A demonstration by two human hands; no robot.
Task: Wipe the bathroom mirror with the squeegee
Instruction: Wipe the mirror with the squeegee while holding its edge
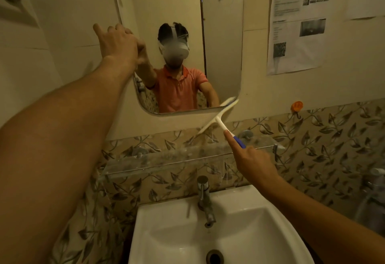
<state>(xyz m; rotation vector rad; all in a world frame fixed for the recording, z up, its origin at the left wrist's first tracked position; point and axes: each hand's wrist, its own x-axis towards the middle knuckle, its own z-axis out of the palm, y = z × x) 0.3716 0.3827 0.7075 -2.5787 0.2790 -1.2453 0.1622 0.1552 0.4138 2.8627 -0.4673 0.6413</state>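
Squeegee at the mirror's lower right corner

Right hand [253, 161] grips the blue end of the squeegee [220, 117] handle, with the forefinger laid straight along the white shaft towards the blade. The white blade is tilted. Its upper end lies on the rounded lower right corner of the mirror [223, 55], and its lower end hangs over the plain wall under the glass.

The left hand [118, 42] is raised on a straight arm to the mirror's left edge, about halfway up. Its fingers are bent at that edge and one finger sticks out over the wall side. Whether the hand clasps the edge or only leans on it cannot be told. Its reflection meets it in the glass.

The mirror hangs slightly askew on the cream wall and shows a person in an orange collared shirt, with a doorway behind.

Below the mirror runs a band of leaf-patterned tiles [323, 149]. A clear glass shelf [166, 159], streaked and spotted, is fixed across them on metal brackets, and the right hand is in front of its right half. Under the shelf a metal tap [205, 199] stands over a white basin [270, 232], whose drain shows at the bottom of the view.

To the right of the mirror, printed sheets [298, 23] with small photos are stuck to the wall. An orange hook [296, 105] sits just above the tiles.
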